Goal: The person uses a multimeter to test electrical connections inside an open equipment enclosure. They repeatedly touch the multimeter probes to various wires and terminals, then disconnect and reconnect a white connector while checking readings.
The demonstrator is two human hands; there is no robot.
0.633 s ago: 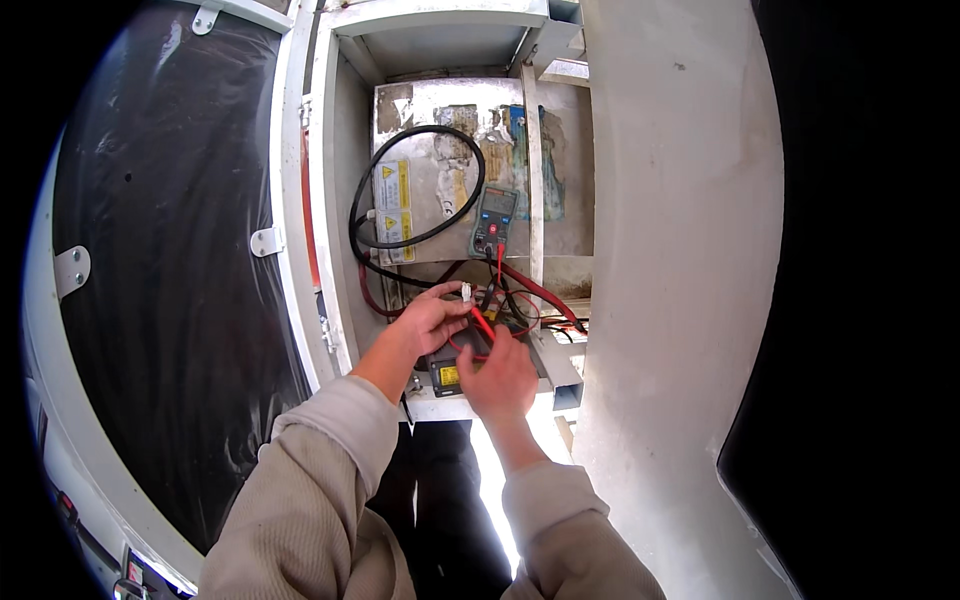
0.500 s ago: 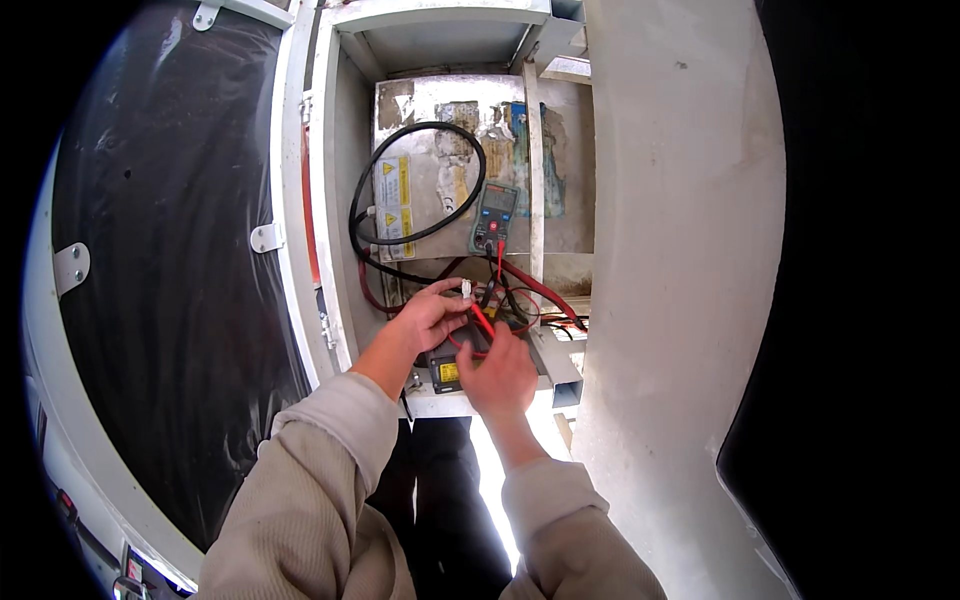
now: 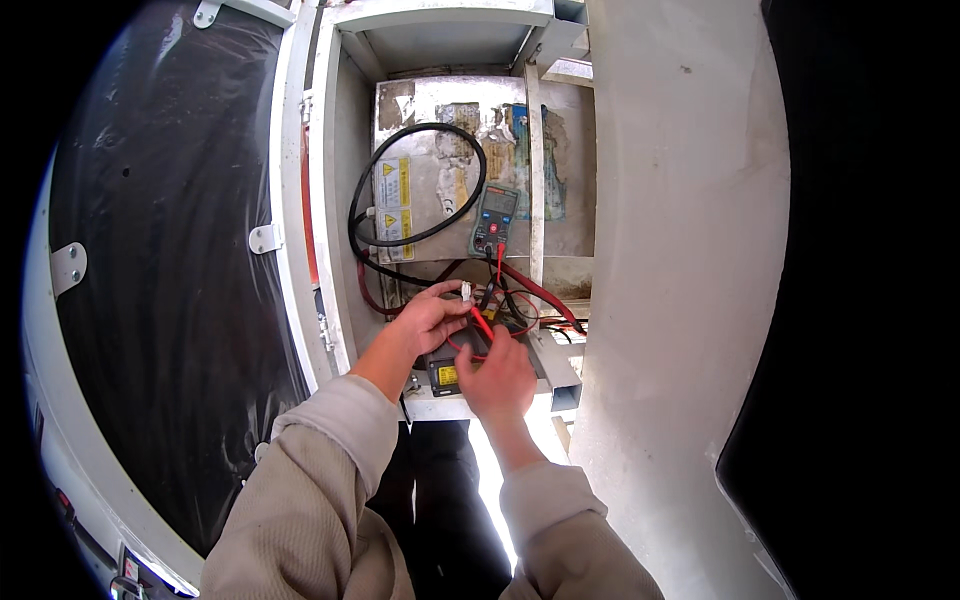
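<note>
Between the fingers and thumb of my left hand [image 3: 432,318] is a small white plug connector [image 3: 466,291], held upright. My right hand [image 3: 499,379] is closed around a red test probe [image 3: 482,323], its tip pointing up and left toward the connector's lower end. I cannot make out whether the tip touches metal inside. Dark parts beside the red probe are partly hidden by my fingers. Beyond my hands a grey-green multimeter [image 3: 493,218] leans on a metal case, with a red lead [image 3: 501,262] and a black lead plugged into its lower end.
The worn metal case [image 3: 430,100] sits inside a white frame [image 3: 322,180]. A thick black cable [image 3: 352,205] loops over it. Red cables [image 3: 540,290] run to the right. A dark box with a yellow label [image 3: 447,376] lies under my hands. A pale panel [image 3: 685,250] stands right.
Both hands stay almost in place on the connector and the probe. The view has shifted very slightly; nothing has been taken up or let go.
</note>
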